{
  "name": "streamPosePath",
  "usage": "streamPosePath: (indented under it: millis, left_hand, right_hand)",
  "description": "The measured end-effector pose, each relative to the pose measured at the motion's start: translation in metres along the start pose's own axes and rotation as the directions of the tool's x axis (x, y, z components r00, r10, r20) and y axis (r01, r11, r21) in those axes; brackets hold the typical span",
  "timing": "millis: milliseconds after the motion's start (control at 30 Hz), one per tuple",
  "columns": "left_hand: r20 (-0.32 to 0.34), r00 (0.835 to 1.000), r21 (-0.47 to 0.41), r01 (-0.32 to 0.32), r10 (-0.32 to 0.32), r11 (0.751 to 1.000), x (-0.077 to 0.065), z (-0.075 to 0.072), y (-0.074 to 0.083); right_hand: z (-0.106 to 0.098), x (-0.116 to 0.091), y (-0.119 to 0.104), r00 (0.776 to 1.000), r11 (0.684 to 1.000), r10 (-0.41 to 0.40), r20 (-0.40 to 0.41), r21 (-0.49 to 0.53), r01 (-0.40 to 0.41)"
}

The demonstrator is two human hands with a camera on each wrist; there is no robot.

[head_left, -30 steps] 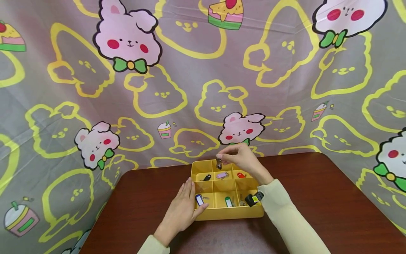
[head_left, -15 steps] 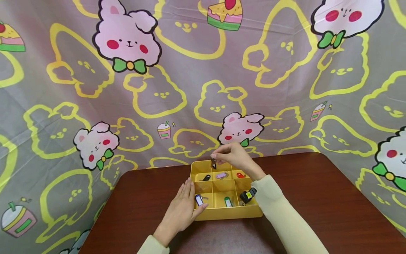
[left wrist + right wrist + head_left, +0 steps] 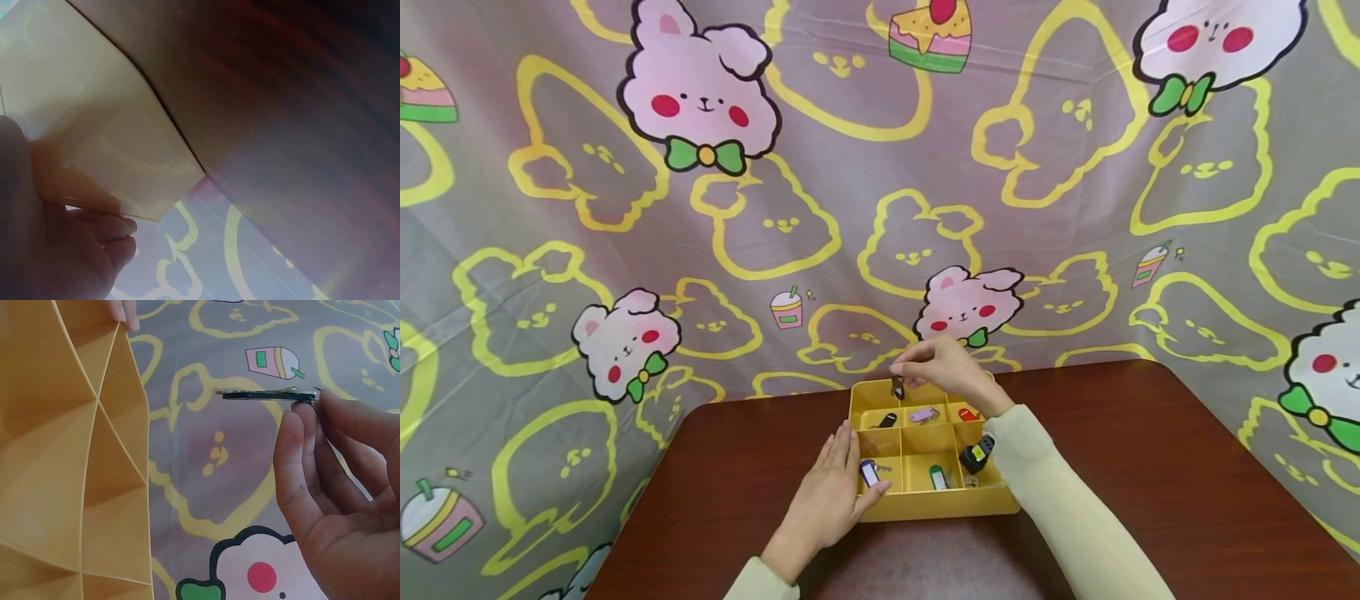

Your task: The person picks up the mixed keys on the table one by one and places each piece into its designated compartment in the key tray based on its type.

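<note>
My right hand (image 3: 943, 367) pinches a dark key tag (image 3: 898, 387) by its ring end between thumb and fingertips, over the back of a yellow divided tray (image 3: 940, 505). In the right wrist view the dark key tag (image 3: 269, 396) shows edge-on and level, with a thin metal piece along it. My left hand (image 3: 823, 492) rests against the tray's left wall, fingers straight, thumb over the front left corner. Below the held tag lie a black key tag (image 3: 888, 421) in the back left compartment and a lilac one (image 3: 922, 415) in the back middle.
A red key tag (image 3: 967, 414) lies back right, a blue one (image 3: 869, 473) with a key front left, and a green one (image 3: 937, 477) front middle. The right wrist's black camera (image 3: 976, 454) overlaps the front right compartment. Patterned cloth (image 3: 850, 250) hangs behind the brown table (image 3: 737, 467).
My right hand has moved left with the dark key tag, from over the back middle compartment toward the divider with the back left one. The left hand has stayed in place.
</note>
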State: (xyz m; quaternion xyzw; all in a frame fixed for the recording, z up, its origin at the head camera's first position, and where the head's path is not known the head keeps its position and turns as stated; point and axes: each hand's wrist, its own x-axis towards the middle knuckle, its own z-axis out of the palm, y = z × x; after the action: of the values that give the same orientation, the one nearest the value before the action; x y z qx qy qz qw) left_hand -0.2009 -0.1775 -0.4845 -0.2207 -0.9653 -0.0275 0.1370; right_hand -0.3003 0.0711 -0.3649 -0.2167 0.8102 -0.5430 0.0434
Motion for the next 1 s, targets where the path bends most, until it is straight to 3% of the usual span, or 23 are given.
streamPosePath:
  millis: [1000]
  left_hand:
    - [0.025,1.0,-0.011,0.014,-0.013,1.0,0.0,-0.001,0.0]
  right_hand:
    - [0.021,0.028,0.011,0.997,1.0,0.022,0.068,0.009,-0.022]
